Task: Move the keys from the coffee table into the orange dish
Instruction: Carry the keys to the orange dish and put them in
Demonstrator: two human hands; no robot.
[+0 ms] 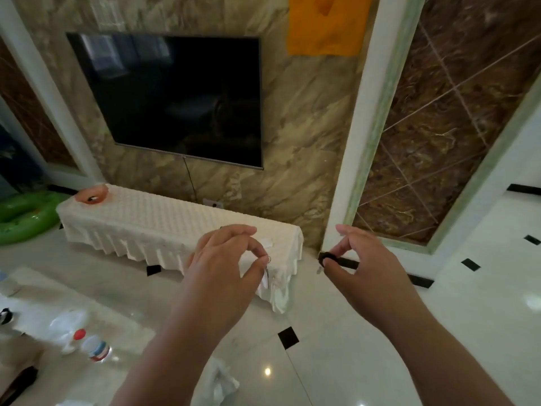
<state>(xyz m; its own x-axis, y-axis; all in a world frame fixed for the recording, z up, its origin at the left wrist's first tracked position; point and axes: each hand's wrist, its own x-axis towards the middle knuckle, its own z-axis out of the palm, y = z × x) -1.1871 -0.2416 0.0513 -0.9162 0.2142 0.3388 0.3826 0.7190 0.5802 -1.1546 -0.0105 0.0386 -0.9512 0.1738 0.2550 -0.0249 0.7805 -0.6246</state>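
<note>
Both arms reach out over open, glossy white floor tile (336, 361). The left hand (222, 259) pinches a thin metal key ring (267, 259) between thumb and forefinger, pale keys (265, 278) dangling below it. The right hand (360, 259) pinches a small black fob (327, 257) (its shape is blurred). Ahead, a long low cabinet draped in white quilted cloth (164, 221) stands against the marble wall; the shallow orange dish (92, 194) sits at its far left end, something small and dark inside.
</note>
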